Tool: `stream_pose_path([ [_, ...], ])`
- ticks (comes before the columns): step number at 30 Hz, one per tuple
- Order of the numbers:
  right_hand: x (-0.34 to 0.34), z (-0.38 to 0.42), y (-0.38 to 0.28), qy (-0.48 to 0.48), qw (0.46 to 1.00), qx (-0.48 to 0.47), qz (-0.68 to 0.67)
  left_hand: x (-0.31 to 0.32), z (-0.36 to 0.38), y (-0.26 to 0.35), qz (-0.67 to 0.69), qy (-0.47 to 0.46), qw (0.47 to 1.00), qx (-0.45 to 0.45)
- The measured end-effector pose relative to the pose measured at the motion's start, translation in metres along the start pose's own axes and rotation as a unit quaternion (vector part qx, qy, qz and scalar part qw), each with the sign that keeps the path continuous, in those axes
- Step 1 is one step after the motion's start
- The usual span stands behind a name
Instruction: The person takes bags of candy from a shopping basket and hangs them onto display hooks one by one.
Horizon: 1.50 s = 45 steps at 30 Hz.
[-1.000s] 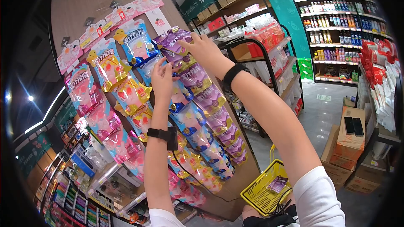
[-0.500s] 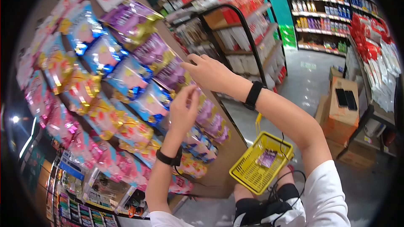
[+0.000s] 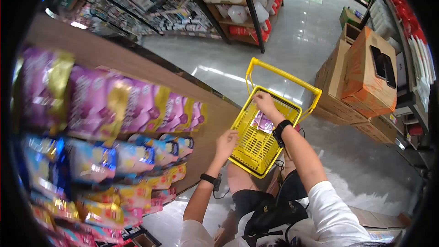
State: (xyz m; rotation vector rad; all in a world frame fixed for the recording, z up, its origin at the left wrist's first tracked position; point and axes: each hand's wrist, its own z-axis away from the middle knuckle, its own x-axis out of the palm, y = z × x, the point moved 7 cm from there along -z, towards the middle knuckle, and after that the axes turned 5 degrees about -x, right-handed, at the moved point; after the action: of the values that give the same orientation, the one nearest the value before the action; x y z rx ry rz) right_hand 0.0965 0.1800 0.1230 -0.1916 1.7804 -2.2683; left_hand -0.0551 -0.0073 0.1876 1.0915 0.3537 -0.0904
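Over the yellow basket (image 3: pixel 250 148), my right hand (image 3: pixel 265 102) has loosely bent fingers and nothing visible in them. A purple packet (image 3: pixel 262 122) lies inside the basket, just below that hand. My left hand (image 3: pixel 226 142) is beside the basket's left rim, fingers slightly bent and apart, with no object visible in it. The basket's yellow handle (image 3: pixel 287 74) is raised on the far side. Purple and gold packets (image 3: pixel 141 103) hang in a row on the display at the left, above blue packets (image 3: pixel 132 158).
Stacked cardboard boxes (image 3: pixel 366 75) stand at the right, with two dark phones (image 3: pixel 383 66) on top. A dark-framed shelf rack (image 3: pixel 249 18) is at the upper middle. The brown display panel (image 3: pixel 201 148) runs along the left side of the basket.
The view has turned down and right. Both hands have moved from the hanging packets to the basket, my right one over it. The basket's handle now shows raised.
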Motion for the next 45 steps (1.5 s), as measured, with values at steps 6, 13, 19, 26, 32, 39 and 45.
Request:
stream_pose_path([
  [6, -0.003, 0.019, 0.247, 0.089, 0.933, 0.345, -0.046, 0.057, -0.087, -0.135, 0.101, -0.092, 0.966, -0.22],
  [13, -0.003, 0.058, 0.326, 0.204, 0.855, 0.477, 0.006, 0.131, -0.151, -0.198, -0.152, -0.085, 0.978, -0.111],
  [19, 0.001, 0.056, 0.38, 0.166, 0.875, 0.454, 0.032, 0.179, -0.153, -0.24, -0.199, -0.184, 0.951, -0.146],
  [26, 0.024, 0.019, 0.334, 0.021, 0.938, 0.331, 0.1, 0.165, -0.143, -0.221, -0.229, -0.071, 0.967, -0.085],
  [32, 0.047, -0.003, 0.208, 0.032, 0.964, 0.205, 0.168, 0.109, -0.129, -0.12, -0.158, -0.105, 0.979, -0.073],
  [39, 0.039, 0.038, -0.051, -0.03, 0.984, 0.068, 0.165, 0.035, -0.068, 0.025, -0.116, -0.034, 0.992, 0.042],
  [45, 0.028, 0.132, -0.194, 0.038, 0.978, -0.159, 0.133, 0.016, -0.004, 0.099, -0.15, 0.093, 0.954, 0.244],
])
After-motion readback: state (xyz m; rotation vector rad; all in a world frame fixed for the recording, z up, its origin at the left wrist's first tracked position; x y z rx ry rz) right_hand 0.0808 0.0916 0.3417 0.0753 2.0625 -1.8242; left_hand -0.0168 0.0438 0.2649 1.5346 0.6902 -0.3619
